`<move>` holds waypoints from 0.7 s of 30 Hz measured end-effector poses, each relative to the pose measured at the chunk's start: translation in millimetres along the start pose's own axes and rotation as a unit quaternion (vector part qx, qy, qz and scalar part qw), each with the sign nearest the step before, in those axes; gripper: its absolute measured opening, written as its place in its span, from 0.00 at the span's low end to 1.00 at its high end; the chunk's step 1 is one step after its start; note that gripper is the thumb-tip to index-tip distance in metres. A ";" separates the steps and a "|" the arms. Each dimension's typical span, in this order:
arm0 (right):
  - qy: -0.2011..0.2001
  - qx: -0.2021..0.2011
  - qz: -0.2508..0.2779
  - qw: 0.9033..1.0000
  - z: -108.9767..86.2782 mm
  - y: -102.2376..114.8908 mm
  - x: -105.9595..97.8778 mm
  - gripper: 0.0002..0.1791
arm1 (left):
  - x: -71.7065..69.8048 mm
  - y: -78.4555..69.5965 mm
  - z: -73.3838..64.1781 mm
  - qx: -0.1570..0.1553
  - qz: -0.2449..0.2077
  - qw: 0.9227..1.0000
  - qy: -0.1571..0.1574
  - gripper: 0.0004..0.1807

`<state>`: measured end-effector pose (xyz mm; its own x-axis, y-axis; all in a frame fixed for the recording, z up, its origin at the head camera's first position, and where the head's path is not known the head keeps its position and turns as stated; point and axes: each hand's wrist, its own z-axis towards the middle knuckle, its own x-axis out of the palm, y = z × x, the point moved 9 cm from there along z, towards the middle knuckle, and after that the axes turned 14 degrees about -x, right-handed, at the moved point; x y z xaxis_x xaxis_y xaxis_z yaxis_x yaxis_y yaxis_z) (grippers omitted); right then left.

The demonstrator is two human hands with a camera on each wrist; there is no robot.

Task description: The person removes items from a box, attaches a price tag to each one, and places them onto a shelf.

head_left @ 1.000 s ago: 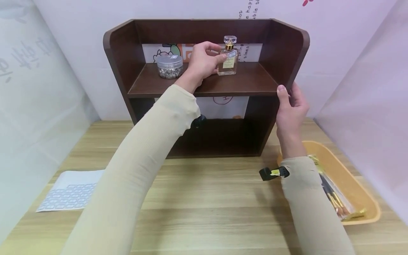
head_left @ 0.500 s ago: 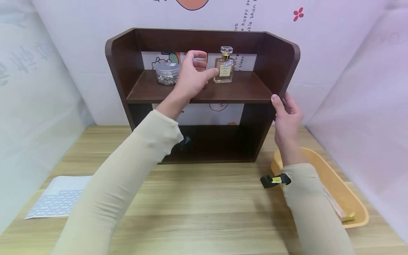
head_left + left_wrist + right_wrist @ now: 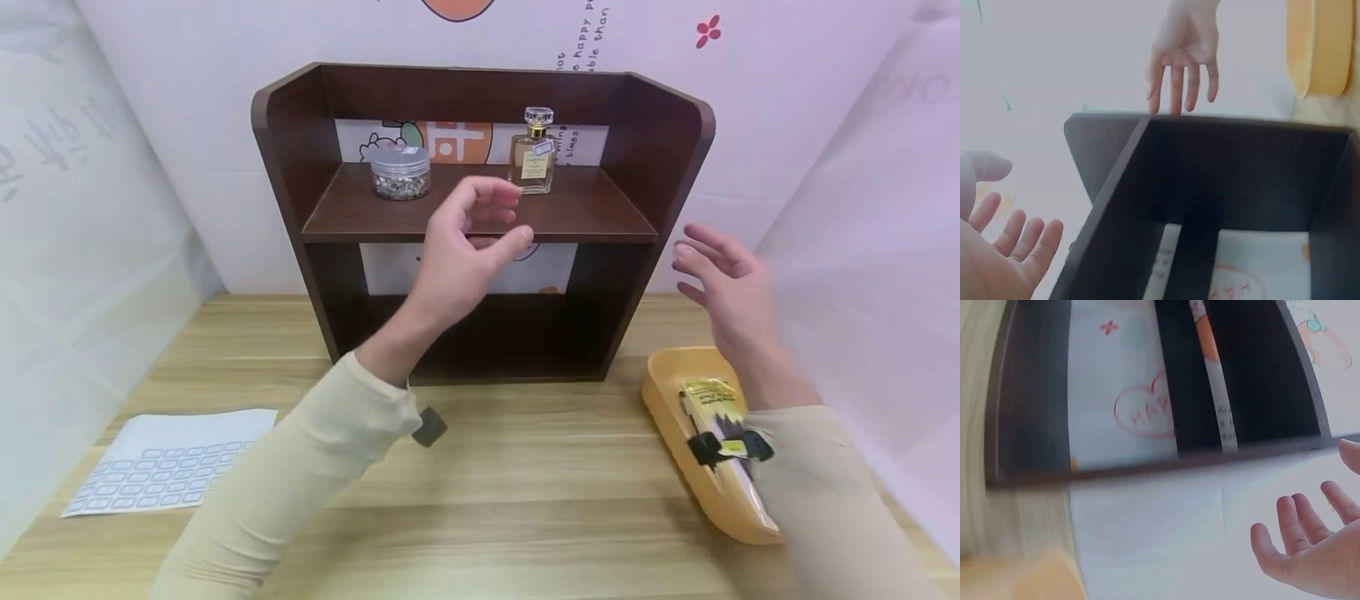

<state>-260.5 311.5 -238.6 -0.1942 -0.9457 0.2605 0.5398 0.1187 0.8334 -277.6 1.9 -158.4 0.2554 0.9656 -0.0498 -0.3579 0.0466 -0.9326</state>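
A glass perfume bottle (image 3: 533,162) with a clear cap and a small blue-framed sticker stands upright on the upper shelf of the dark brown desk shelf (image 3: 480,225). To its left sits a round clear jar (image 3: 401,173) of silvery bits, a sticker on its lid. My left hand (image 3: 465,250) hovers in front of the upper shelf's edge, fingers loosely bent with nothing in them. Off the shelf's right side is my right hand (image 3: 723,283), relaxed and holding nothing. In the left wrist view the right hand (image 3: 1185,56) shows with its fingers spread near the side panel.
A yellow-orange basket (image 3: 675,425) holding a packet of brushes (image 3: 716,417) stands at the right, partly under the right forearm. On the left of the wooden table (image 3: 465,500) lies a sheet of blue-framed stickers (image 3: 172,462). White printed walls surround the table.
My left hand has let go of the perfume bottle and drawn back toward me. My right hand has come off the shelf's side panel and moved right.
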 end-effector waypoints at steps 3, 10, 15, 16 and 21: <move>0.013 -0.003 -0.008 1.000 -4.3 5.4 -20.9 0.16 | 7.2 10.0 -15.4 0.008 -0.012 1.000 0.007 0.17; 0.070 0.036 -0.071 0.994 -22.8 13.8 -89.1 0.23 | 44.8 56.4 -38.3 -0.050 -0.061 0.996 0.050 0.13; 0.169 0.057 -0.304 0.936 -37.1 13.4 -137.8 0.29 | 80.4 99.6 -45.7 -0.128 -0.079 0.984 0.099 0.12; 0.189 0.061 -0.350 0.916 -40.1 12.2 -146.8 0.31 | 86.5 107.5 -46.6 -0.141 -0.072 0.982 0.107 0.11; 0.258 0.120 -0.424 0.860 -55.4 -6.7 -185.6 0.35 | 119.9 139.8 -51.9 -0.204 -0.050 0.966 0.152 0.13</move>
<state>-182.6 469.5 -319.6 -0.0127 -0.7236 -0.6901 0.1860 -0.6798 0.7094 -250.4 110.9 -313.3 0.5443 0.8389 0.0032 0.0502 -0.0287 -0.9983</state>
